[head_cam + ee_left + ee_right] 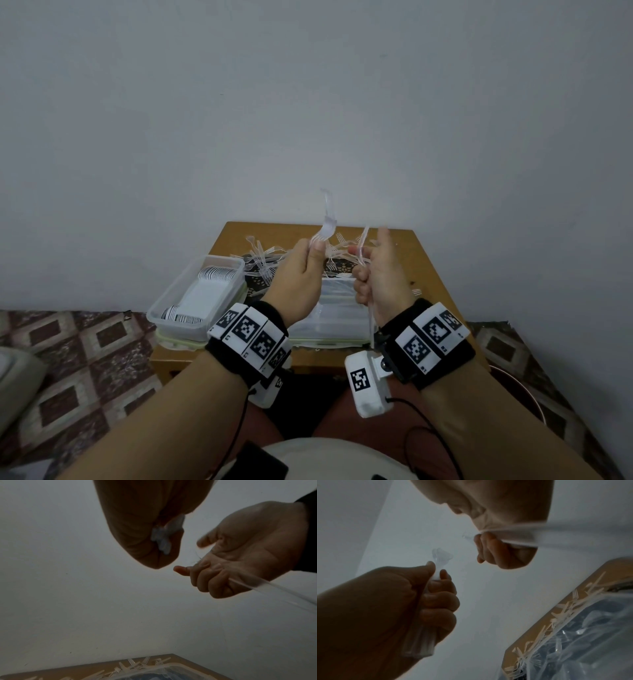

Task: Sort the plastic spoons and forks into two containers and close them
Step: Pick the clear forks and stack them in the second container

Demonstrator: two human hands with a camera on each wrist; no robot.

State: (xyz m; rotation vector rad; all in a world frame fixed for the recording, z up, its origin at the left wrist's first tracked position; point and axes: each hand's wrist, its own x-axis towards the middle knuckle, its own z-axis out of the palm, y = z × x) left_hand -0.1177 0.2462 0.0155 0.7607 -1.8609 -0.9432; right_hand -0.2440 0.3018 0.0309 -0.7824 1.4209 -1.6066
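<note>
Both hands are raised above a small wooden table [432,308]. My left hand [317,245] pinches clear plastic cutlery [327,219]; a fork's tines show at the fingertips and the handle points up. In the right wrist view the left hand [436,574] holds a bundle [419,642]. My right hand [363,260] grips a bunch of clear utensils [371,318] in its fist, thumb up; the bunch [274,589] sticks out below. A clear container [161,313] at the left holds stacked white spoons [205,294]. A second container [329,329] sits under the hands. Loose forks [270,257] lie behind.
The table stands against a plain grey wall. Each container rests on a pale lid [178,342]. A single fork [416,292] lies near the table's right edge. Patterned fabric [85,359] lies to both sides, a cushion [17,380] at the far left, a dark phone [260,462] on my lap.
</note>
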